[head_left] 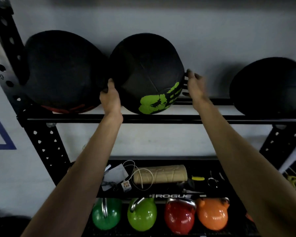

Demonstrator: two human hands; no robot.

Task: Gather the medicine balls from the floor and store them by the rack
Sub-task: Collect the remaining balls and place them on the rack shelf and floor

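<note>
Ball in hand: green-print ball point(143, 74), seated on the top rails of the rack point(161, 117), mid-rack.
Neighbours: red-print ball point(61, 71) toward the rack's left end, touching it. Plain black ball point(268, 86) at the rack's right end, well apart.
Left hand point(109, 98): fingers curled on the ball's left flank, tucked into the gap beside the red-print ball.
Right hand point(194, 84): fingers nearly straight along the right flank. Too dark there to confirm contact.
Handling (judgement): stitched panelled shell, probably heavy, slightly squashy, grippy rather than slick. Too wide for one hand, so clamp it from opposite sides with palms low. Expect it to roll along the rails.
Hidden: the ball's back and underside. The black ball is cut off by the frame edge. The floor is out of view, so you cannot count what remains.
</note>
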